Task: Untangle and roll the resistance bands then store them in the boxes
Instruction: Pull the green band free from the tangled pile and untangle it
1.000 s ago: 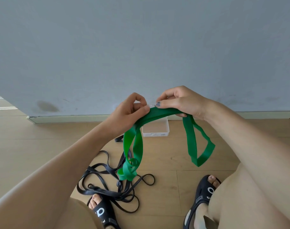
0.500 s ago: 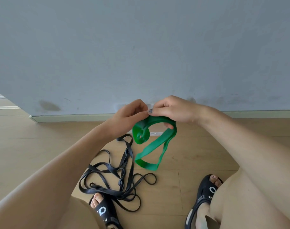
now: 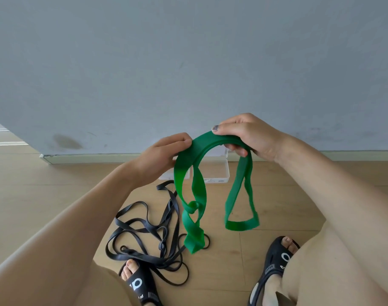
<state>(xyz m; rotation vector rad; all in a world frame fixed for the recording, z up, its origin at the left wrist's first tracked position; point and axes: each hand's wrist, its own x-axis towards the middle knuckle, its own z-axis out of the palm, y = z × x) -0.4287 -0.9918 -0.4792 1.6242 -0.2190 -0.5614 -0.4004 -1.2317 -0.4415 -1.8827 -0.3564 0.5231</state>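
**Green band let out again between both hands**

Since half a second ago the green band (image 3: 189,173) has been let out from a small bunch between close-set hands into a raised arch with two long hanging ends, and the hands have been moved apart. The band is flat, wide and rubbery, with a matte surface. Its left end hangs twisted, a small curl is seen midway down and a folded tip at the bottom; its right end hangs as an open, roughly triangular loop with a flat base.

The left hand (image 3: 160,157) is curled on the left shoulder of the arch, with the thumb laid on top of the strap. The right hand (image 3: 248,135) is closed over the top of the arch, thumb above and fingers (image 3: 238,150) wrapped beneath.

On the wood-plank floor (image 3: 56,186) a tangle of thin, glossy black bands (image 3: 151,237) is spread below the left hand, reaching the left sandal (image 3: 137,283). A clear plastic box (image 3: 219,173), shallow and rectangular, is seen on the floor by the grey wall (image 3: 188,62), partly hidden behind the green band.
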